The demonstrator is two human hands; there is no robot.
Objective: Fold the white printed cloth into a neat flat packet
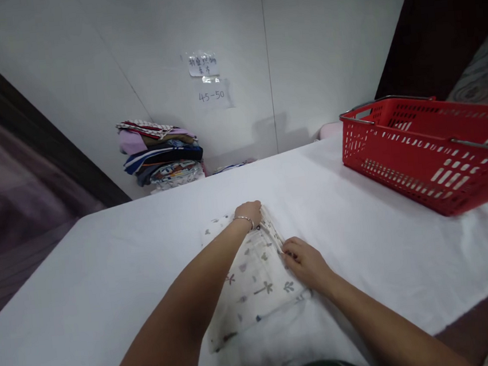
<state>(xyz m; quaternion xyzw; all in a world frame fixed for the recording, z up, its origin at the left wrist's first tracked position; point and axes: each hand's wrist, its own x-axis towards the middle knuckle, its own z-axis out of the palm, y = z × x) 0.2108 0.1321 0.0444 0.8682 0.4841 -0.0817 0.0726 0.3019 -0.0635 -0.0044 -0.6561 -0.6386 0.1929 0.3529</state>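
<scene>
A folded cream cloth with small printed motifs [253,283] lies on the white table [106,277] in front of me. My left hand [250,212], with a thin bracelet at the wrist, rests closed on the cloth's far right corner. My right hand [304,260] pinches the cloth's right edge about halfway along, fingers pressed together. Both forearms reach over the cloth, and the left one hides part of its left side.
A red plastic basket [431,150] with metal handles stands on the table at the right. A stack of folded clothes [161,155] sits against the white wall at the back left. Paper labels [203,66] are stuck on the wall. A dark panel borders the left.
</scene>
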